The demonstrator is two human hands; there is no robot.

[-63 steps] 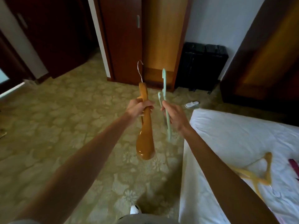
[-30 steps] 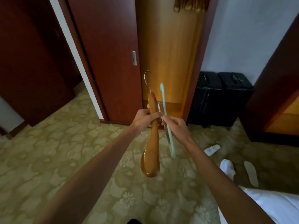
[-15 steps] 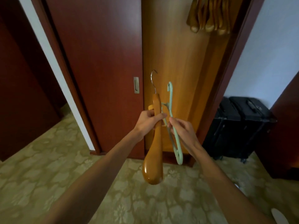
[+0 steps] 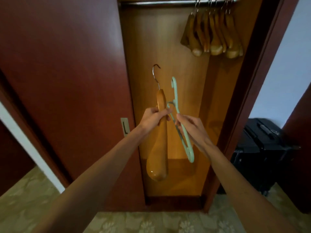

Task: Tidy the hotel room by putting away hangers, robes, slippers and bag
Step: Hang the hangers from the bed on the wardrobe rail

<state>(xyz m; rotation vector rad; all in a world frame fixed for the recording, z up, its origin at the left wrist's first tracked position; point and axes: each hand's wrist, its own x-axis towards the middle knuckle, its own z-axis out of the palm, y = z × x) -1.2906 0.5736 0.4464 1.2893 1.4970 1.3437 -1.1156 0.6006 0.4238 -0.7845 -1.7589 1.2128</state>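
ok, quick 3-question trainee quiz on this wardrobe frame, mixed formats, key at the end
1. True or false: the left hand grips the wooden hanger.
2. Multiple choice: the green plastic hanger is A) on the rail, B) pinched in the right hand, C) on the floor.
3. Fill in: the hung wooden hangers sit at the rail's ___ end.

Key: 1 true; 2 B; 3 right.

One wooden hanger (image 4: 159,140) and one green plastic hanger (image 4: 182,132) are held up. About six wooden hangers (image 4: 213,31) hang on one rail (image 4: 168,2). One black suitcase (image 4: 262,152) stands nearby.
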